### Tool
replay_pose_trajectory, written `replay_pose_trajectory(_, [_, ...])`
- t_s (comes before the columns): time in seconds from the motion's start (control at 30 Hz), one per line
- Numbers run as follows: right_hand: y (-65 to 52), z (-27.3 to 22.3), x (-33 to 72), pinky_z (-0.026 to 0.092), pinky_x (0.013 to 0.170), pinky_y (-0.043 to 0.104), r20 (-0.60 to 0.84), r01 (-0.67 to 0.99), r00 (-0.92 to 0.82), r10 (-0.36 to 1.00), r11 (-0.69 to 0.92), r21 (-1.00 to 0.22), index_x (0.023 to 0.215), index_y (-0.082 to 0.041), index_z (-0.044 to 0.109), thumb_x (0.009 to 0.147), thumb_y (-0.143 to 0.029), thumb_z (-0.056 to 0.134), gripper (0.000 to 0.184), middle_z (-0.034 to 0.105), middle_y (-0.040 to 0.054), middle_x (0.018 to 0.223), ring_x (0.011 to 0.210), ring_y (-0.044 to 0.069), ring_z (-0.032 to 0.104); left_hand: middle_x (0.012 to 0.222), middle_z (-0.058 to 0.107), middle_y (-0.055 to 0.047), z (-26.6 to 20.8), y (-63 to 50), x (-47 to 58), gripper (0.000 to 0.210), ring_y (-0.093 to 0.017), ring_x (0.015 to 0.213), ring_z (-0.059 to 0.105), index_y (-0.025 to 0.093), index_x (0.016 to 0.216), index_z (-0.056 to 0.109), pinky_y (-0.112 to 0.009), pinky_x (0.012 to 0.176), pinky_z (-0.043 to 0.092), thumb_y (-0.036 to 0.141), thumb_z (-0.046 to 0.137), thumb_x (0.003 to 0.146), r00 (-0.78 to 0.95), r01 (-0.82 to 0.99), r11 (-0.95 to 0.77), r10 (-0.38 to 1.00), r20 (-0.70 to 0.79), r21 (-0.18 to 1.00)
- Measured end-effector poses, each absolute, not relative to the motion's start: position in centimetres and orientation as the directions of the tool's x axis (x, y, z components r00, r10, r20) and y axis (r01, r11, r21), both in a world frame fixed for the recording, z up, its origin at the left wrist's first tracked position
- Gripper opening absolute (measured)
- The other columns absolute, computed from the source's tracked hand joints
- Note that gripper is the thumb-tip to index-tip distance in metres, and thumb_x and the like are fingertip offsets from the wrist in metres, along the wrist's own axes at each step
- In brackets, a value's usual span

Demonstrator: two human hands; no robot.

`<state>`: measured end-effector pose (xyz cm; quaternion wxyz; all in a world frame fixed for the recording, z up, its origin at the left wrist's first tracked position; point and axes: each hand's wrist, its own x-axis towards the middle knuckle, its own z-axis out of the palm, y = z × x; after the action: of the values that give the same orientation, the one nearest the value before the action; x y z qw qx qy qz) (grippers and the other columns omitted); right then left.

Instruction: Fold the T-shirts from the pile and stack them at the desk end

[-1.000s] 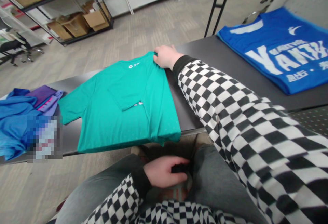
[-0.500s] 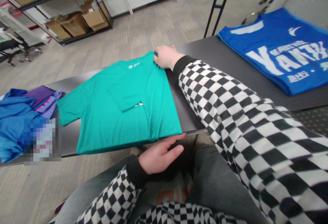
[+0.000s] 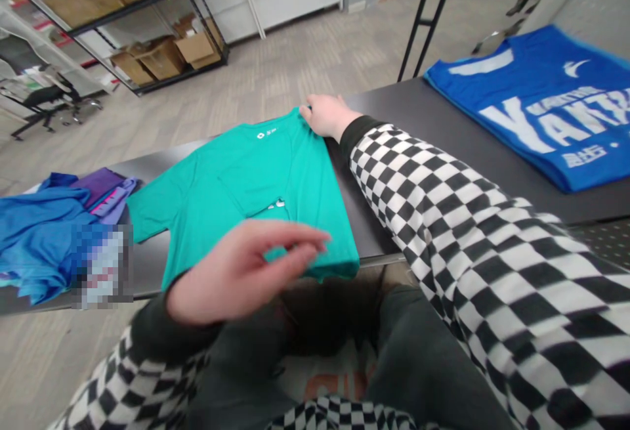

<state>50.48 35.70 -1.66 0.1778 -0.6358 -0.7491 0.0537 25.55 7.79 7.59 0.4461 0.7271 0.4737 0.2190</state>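
A green T-shirt (image 3: 207, 197) lies spread on the dark table, its right side folded inward with that sleeve across the body. Its left sleeve reaches out toward the clothes pile, and a small white print marks the neck area. My right hand (image 3: 327, 113) is at the shirt's far right corner, fingers closed over the fabric there; the fingertips are partly hidden. Raised over the near edge of the shirt is my left hand (image 3: 246, 269), slightly blurred. Its thumb and fingers are apart with nothing between them, and it covers part of the hem.
A folded blue jersey (image 3: 551, 105) with white lettering lies on the right of the table (image 3: 378, 111). Crumpled blue and purple clothes (image 3: 54, 220) are heaped at the left end. Beyond stand a shelf with cardboard boxes (image 3: 162, 59), an office chair (image 3: 44, 92) and a black metal frame (image 3: 418, 20).
My left hand has lifted from the shirt's near right corner and moved left and up over the hem. My right hand stays at the far corner. The view has shifted slightly.
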Motion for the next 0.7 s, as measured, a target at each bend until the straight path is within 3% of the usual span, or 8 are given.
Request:
replay_pose_trajectory(0.1, [35.7, -1.7, 50.5, 0.041, 0.124, 0.072, 0.203, 0.930, -0.111, 0.973, 0.174, -0.324, 0.134, -0.011, 0.070, 0.116, -0.040, 0.029, 0.053, 0.076, 0.0254, 0.139, 0.134, 0.044, 0.068, 0.138, 0.079, -0.013, 6.3, 15.3, 22.8, 0.050, -0.038, 0.141, 0.066, 0.012, 0.141, 0.074, -0.057, 0.124, 0.049, 0.050, 0.063, 0.109, 0.297, 0.814, -0.294, 0.952, 0.076, 0.501])
replay_pose_trajectory(0.17, [35.7, -1.7, 50.6, 0.042, 0.124, 0.071, 0.201, 0.931, -0.116, 0.973, 0.177, -0.320, 0.131, -0.012, 0.072, 0.113, -0.037, 0.033, 0.049, 0.077, 0.0259, 0.136, 0.131, 0.045, 0.069, 0.151, 0.072, -0.021, 4.2, 19.7, 20.7, 0.052, -0.039, 0.146, 0.061, 0.004, 0.146, 0.069, -0.058, 0.130, 0.041, 0.041, 0.057, 0.111, 0.287, 0.922, -0.307, 0.951, 0.113, 0.237])
replay_pose_trajectory(0.23, [35.8, -1.9, 50.7, 0.042, 0.123, 0.071, 0.202, 0.931, -0.126, 0.971, 0.186, -0.314, 0.129, -0.012, 0.073, 0.111, -0.038, 0.039, 0.047, 0.078, 0.0267, 0.133, 0.129, 0.046, 0.070, 0.157, 0.067, -0.023, 2.2, 22.7, 18.9, 0.055, -0.038, 0.149, 0.059, 0.004, 0.149, 0.067, -0.055, 0.132, 0.039, 0.043, 0.055, 0.112, 0.270, 0.954, -0.280, 0.958, 0.101, 0.109])
replay_pose_trajectory(0.33, [36.1, -2.2, 50.9, 0.043, 0.123, 0.072, 0.213, 0.929, -0.140, 0.967, 0.203, -0.310, 0.130, -0.013, 0.073, 0.109, -0.044, 0.044, 0.047, 0.079, 0.0271, 0.131, 0.128, 0.046, 0.070, 0.157, 0.066, -0.024, 0.7, 24.5, 17.1, 0.062, -0.036, 0.146, 0.059, 0.005, 0.151, 0.065, -0.052, 0.130, 0.042, 0.050, 0.052, 0.112, 0.256, 0.962, -0.265, 0.960, 0.117, 0.070])
replay_pose_trajectory(0.43, [36.3, -2.4, 50.8, 0.044, 0.123, 0.071, 0.220, 0.932, -0.131, 0.967, 0.195, -0.304, 0.130, -0.012, 0.072, 0.110, -0.044, 0.042, 0.048, 0.078, 0.0274, 0.132, 0.130, 0.046, 0.070, 0.141, 0.073, -0.021, 0.7, 24.6, 16.5, 0.062, -0.037, 0.134, 0.064, 0.011, 0.147, 0.070, -0.054, 0.122, 0.047, 0.057, 0.054, 0.109, 0.170, 0.982, -0.179, 0.974, 0.152, 0.051])
replay_pose_trajectory(0.53, [36.5, -2.6, 50.8, 0.043, 0.123, 0.068, 0.216, 0.940, -0.109, 0.970, 0.172, -0.296, 0.127, -0.009, 0.070, 0.112, -0.042, 0.040, 0.047, 0.077, 0.0285, 0.132, 0.131, 0.044, 0.070, 0.128, 0.075, -0.018, 1.1, 24.7, 16.5, 0.050, -0.039, 0.124, 0.066, 0.020, 0.134, 0.075, -0.056, 0.114, 0.052, 0.057, 0.056, 0.107, 0.083, 0.996, -0.087, 0.986, 0.143, 0.023])
replay_pose_trajectory(0.7, [36.6, -2.7, 50.8, 0.041, 0.125, 0.069, 0.236, 0.938, -0.106, 0.966, 0.176, -0.299, 0.125, -0.005, 0.070, 0.113, -0.036, 0.037, 0.047, 0.077, 0.0308, 0.130, 0.131, 0.043, 0.071, 0.119, 0.076, -0.014, 1.2, 25.7, 15.6, 0.028, -0.034, 0.113, 0.068, 0.022, 0.109, 0.075, -0.048, 0.106, 0.055, 0.044, 0.059, 0.104, 0.007, 0.998, -0.015, 0.991, 0.131, 0.056])
